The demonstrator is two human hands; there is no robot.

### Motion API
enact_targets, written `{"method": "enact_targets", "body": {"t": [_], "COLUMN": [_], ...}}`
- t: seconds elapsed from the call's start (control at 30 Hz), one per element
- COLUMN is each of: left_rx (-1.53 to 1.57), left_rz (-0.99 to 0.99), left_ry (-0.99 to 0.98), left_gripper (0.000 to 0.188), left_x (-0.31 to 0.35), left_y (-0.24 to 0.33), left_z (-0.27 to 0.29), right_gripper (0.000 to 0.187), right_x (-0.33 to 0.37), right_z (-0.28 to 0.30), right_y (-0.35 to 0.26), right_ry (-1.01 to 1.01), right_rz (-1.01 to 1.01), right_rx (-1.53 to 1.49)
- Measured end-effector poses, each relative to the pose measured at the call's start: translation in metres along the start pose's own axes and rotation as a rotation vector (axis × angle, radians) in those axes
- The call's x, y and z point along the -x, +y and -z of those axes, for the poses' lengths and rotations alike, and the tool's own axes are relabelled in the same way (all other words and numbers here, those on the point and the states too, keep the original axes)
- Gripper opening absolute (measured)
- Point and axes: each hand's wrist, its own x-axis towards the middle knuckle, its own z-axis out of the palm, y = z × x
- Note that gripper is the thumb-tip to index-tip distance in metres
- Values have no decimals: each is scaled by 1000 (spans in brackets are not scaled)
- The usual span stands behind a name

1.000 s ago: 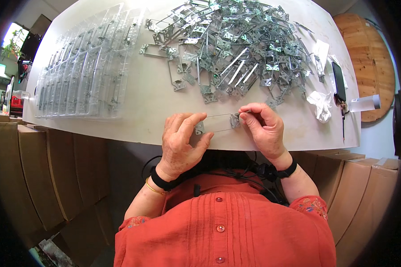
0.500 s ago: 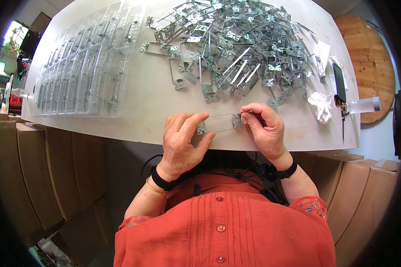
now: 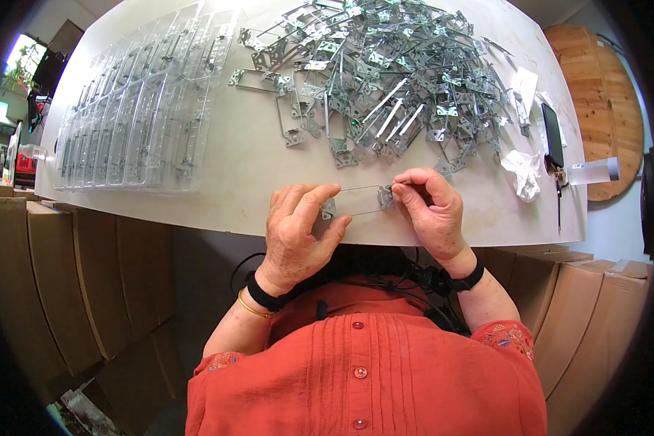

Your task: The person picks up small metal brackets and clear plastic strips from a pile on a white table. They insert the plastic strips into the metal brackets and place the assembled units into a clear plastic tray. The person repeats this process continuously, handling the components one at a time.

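- Two-handed, had a slim rectangular silver metal frame (image 3: 360, 189) on the near side of the tangled heap of silver metal plates and rods (image 3: 385, 80).
- Had thumb and forefinger of the bare left hand (image 3: 294, 221) spread wide around the holed grey left end plate (image 3: 328, 209); could not tell firm contact from loose.
- Had thumb and forefinger of the bare right hand (image 3: 434, 207) narrow, pinched beside the holed grey right end plate (image 3: 386, 197); could not tell exactly what between the tips.
- Probably called for a light touch: plates level, rods straight and parallel, no squeezing inward.
- Likely went best with a steady left side and small right fingertip moves.
- Risked, by judgement, a bent rod under uneven pull.
- Beneath the heap, showed a broad, smooth off-white tabletop (image 3: 240, 182).
- Left of the heap, showed clear plastic trays (image 3: 145, 190) with metal parts in long compartments.
- Right of the heap, showed a crumpled white tissue (image 3: 523, 174) and a black rectangular phone (image 3: 552, 133); farther right, a round brown wooden board (image 3: 599, 109).
- Nearer than the heap, off to both sides, showed tall brown cardboard boxes (image 3: 51, 283).
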Motion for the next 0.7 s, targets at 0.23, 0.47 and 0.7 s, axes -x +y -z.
{"method": "enact_targets", "body": {"t": [0.23, 0.47, 0.7], "left_rx": [-6, -11, -10], "left_rz": [0, 8, 40], "left_ry": [-3, -1, 8], "left_gripper": [50, 49, 47], "left_x": [0, 0, 1], "left_y": [1, 0, 1], "left_z": [0, -1, -2], "right_gripper": [12, 11, 11], "right_x": [1, 3, 5], "right_z": [-1, 0, 2], "right_y": [1, -2, -1], "right_ry": [16, 7, -5], "right_rz": [-6, -17, 23], "right_rx": [-11, -91, -70]}}
